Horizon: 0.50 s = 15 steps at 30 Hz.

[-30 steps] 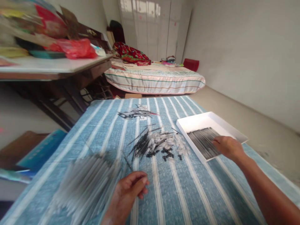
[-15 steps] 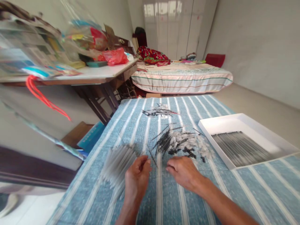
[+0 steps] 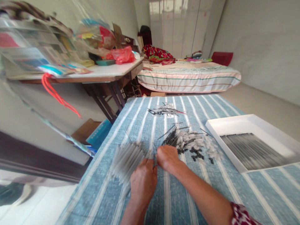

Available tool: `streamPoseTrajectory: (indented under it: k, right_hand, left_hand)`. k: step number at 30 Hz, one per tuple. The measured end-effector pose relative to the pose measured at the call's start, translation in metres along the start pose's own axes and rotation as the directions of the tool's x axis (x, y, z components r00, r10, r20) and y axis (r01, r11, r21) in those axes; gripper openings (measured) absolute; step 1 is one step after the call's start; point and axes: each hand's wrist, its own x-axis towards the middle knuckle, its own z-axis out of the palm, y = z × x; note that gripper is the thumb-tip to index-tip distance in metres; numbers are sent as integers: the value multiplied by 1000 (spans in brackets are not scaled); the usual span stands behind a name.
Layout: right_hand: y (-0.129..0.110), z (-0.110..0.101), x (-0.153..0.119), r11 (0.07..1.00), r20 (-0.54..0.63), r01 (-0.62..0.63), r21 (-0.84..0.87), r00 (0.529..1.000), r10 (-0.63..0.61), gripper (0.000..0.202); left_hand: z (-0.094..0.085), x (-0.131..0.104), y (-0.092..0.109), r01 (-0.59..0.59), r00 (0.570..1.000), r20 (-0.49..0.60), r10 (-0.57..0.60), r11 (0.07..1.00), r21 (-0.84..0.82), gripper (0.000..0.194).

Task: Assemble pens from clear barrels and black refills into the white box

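Observation:
My left hand (image 3: 144, 178) is closed around a thin dark stick (image 3: 154, 146), of which only a short piece shows between the hands. Right beside it, my right hand (image 3: 167, 157) is also closed, its fingertips hidden at that same stick. A bundle of grey, translucent thin tubes (image 3: 127, 159) lies just left of my left hand. Beyond my right hand spreads a heap of clear, whitish small pieces (image 3: 189, 140) mixed with black sticks (image 3: 170, 137). Several small black caps (image 3: 197, 153) lie at its near edge.
A shallow white box (image 3: 234, 162) on the right holds a row of dark sticks (image 3: 253, 150). Farther back on the striped cloth (image 3: 150, 125) lies a small pile of thin sticks (image 3: 165, 110) over a printed label. A cluttered desk (image 3: 105, 76) stands left; a bed (image 3: 187, 75) is behind.
My right hand has moved left to meet my left hand at the thin stick. My left hand has turned so its back faces up. The view has shifted slightly left.

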Motion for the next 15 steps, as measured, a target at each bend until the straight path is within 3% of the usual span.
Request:
streamPoseTrajectory:
  k: [4, 9, 15]
  right_hand:
    - [-3, 1, 12, 998, -46, -64, -20, 997, 63, 25]
    - [-8, -2, 25, 994, -83, -79, 78, 993, 85, 18]
    - [14, -14, 5, 957, -254, -18, 291, 962, 96, 16]
  left_hand:
    - [6, -1, 8, 21, 999, 35, -24, 998, 64, 19]
    - [12, 1, 8, 33, 998, 52, -37, 997, 73, 23]
    - [10, -2, 9, -36, 999, 29, 35, 998, 55, 22]
